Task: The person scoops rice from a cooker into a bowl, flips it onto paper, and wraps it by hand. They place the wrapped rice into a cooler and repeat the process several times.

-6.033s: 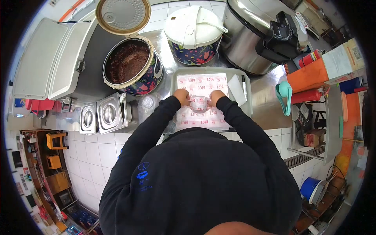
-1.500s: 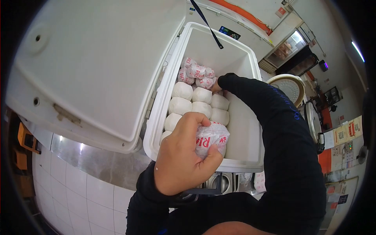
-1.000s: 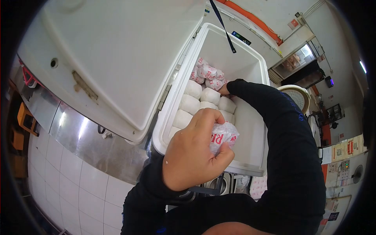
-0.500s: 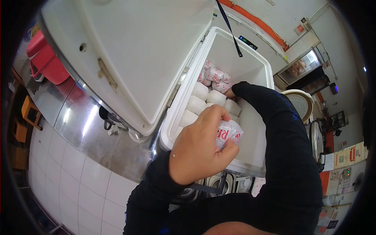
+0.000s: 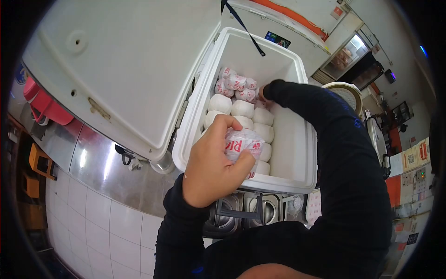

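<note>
A white cooler box (image 5: 305,156) stands before me with its lid swung up on the left. My left hand (image 5: 211,160) is closed around a wrapped rice packet (image 5: 244,143) with red lettering, held above the box's near part. Below it, plain white round bundles (image 5: 242,109) sit in rows inside. Several more red-lettered packets (image 5: 236,83) are piled at the far left end. Deep in the box, my right hand (image 5: 264,93) is beside that pile; its fingers are hidden by the packets and my wrist.
The raised lid (image 5: 125,60) blocks the left side, and a dark strap (image 5: 244,23) hangs over the far end. Metal containers (image 5: 267,210) stand against the near side. To the right is an open round cooker (image 5: 346,95). A pink bin (image 5: 49,104) sits far left.
The view has shifted, so the box appears farther left and more of the near containers shows. My left hand still holds the packet, whose printed side shows more. My right hand stays by the pile.
</note>
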`<state>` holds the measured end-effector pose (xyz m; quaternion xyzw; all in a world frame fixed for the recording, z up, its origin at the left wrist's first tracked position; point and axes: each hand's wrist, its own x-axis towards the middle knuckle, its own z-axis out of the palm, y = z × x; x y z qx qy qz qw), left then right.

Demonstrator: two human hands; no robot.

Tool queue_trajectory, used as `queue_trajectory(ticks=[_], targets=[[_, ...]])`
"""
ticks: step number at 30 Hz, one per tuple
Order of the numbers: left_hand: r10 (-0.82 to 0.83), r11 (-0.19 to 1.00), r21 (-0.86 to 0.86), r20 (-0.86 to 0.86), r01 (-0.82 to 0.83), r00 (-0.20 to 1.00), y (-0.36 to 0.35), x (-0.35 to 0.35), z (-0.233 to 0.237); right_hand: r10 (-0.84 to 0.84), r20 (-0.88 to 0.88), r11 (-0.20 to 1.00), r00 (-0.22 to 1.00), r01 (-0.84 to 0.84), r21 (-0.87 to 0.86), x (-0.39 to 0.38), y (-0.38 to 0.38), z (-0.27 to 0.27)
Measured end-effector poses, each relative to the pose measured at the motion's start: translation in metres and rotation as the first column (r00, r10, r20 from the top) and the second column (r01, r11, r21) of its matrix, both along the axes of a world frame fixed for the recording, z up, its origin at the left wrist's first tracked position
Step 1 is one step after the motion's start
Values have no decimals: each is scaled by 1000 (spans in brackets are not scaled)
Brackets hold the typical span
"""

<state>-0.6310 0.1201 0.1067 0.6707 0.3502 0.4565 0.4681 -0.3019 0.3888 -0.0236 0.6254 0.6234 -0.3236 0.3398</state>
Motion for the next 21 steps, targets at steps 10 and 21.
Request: queue_trajectory(ticks=[10,21], targets=[[0,997,-76,324,27,946,0,6,-8,337,401,850,852,-458,260,-41,47,62],[209,977,-59,408,-203,888,-7,16,4,357,-238,842,903,-200,501,-57,18,48]])
